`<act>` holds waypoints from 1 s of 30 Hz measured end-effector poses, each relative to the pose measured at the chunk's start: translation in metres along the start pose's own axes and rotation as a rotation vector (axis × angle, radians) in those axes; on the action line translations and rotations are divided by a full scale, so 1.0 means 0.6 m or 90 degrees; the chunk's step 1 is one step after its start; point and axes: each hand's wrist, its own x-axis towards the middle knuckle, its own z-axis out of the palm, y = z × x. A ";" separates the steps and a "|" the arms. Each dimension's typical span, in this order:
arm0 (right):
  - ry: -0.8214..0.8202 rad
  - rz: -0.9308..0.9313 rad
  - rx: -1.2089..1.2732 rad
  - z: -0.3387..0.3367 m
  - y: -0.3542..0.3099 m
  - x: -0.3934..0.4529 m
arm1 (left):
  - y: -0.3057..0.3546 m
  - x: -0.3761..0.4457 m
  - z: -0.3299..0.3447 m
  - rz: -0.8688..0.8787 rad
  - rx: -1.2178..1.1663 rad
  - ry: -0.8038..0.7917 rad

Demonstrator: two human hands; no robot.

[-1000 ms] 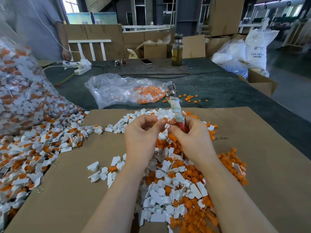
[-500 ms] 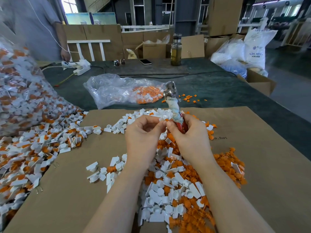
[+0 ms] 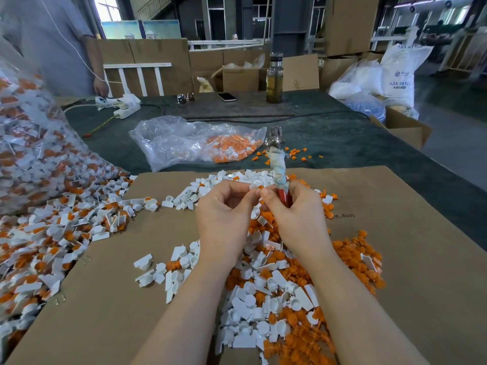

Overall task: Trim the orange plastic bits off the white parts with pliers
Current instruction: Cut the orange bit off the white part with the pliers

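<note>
Both hands are working close together above the cardboard sheet (image 3: 395,259) covering the surface. Left hand (image 3: 224,214) is curling its fingers and pinching a small white part (image 3: 253,186) between thumb and fingertip, right at the gap between the two hands. Right hand (image 3: 297,217) is gripping the pliers (image 3: 278,164) by the red handle, which is passing through the fist; the rag-wrapped shank and metal head are sticking up and away beyond the knuckles. The right thumb tip is touching the same white part; whether orange is attached to it, cannot tell.

Directly under and nearer than the hands, a mixed heap of white parts (image 3: 253,306) and loose orange bits (image 3: 353,254) is lying on the cardboard. Left of the left hand, a spread of untrimmed pieces (image 3: 52,233) is spilling from a large clear bag (image 3: 29,143). Beyond the hands, a smaller clear bag (image 3: 189,140) is lying on the green surface (image 3: 369,143), with a few orange scraps (image 3: 297,154) just beside the pliers' head. Farther off, a bottle (image 3: 274,80) is standing upright.
</note>
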 end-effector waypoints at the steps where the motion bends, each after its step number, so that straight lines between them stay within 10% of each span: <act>1: -0.009 0.004 0.001 -0.001 0.000 0.000 | -0.001 0.001 -0.001 0.000 -0.001 -0.003; 15: -0.364 0.069 -0.078 -0.037 -0.003 0.004 | -0.002 0.028 -0.043 -0.095 -0.297 0.014; 30: -0.380 -0.004 -0.175 -0.031 -0.004 -0.003 | 0.000 0.034 -0.051 -0.085 -0.353 -0.007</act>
